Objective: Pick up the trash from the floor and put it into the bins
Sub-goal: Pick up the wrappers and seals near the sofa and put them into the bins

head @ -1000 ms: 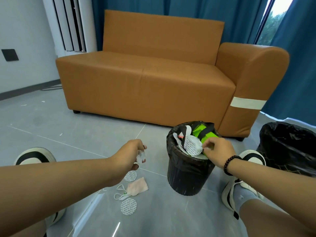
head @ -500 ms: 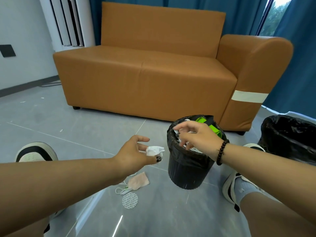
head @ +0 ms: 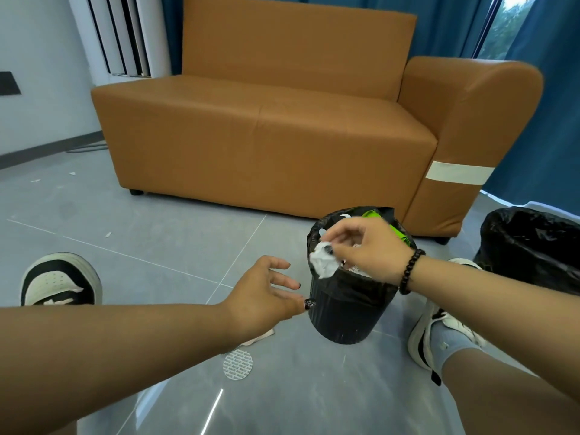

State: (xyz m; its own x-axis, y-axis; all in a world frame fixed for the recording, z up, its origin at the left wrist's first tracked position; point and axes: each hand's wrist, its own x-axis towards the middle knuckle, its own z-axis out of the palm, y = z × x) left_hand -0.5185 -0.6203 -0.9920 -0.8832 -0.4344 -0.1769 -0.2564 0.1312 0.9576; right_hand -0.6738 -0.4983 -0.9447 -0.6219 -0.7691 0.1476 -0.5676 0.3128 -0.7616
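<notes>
Black ribbed bin (head: 345, 312), white crumpled tissue (head: 323, 263), tan sofa (head: 266, 142), white-printed round seal (head: 237, 364).

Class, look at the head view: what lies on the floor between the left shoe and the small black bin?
In the head view, between the left shoe and the small black bin stretches the left hand, over bare grey floor.

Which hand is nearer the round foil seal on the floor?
Left. The left hand hovers open just above and beside the round foil seal; the right hand is farther off, over the small black bin, pinching a crumpled white tissue.
</notes>
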